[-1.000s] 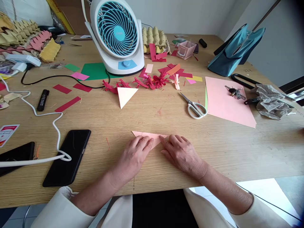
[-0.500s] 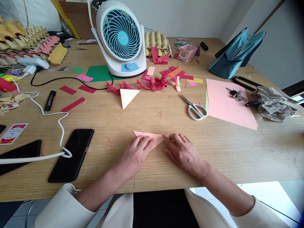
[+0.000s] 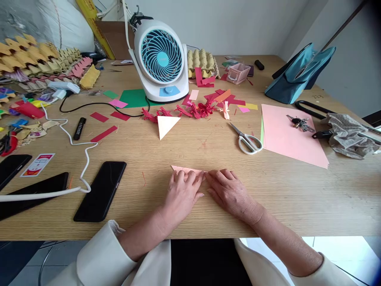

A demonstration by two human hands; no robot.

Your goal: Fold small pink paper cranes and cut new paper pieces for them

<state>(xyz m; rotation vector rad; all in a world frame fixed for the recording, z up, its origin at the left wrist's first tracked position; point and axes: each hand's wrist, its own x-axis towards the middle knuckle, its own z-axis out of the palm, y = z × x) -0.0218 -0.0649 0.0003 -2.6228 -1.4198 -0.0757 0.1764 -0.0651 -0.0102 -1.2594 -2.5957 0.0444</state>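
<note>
You are at a wooden desk indoors, in use as a paper-craft workspace. Evidence: scissors, cut red strips, a marker, large pink sheets and the small pink paper before you. Stacked egg trays indicate craft stock. The fan, phone, keys and blue bag suggest a personal room; whether home or office, you cannot establish.
</note>
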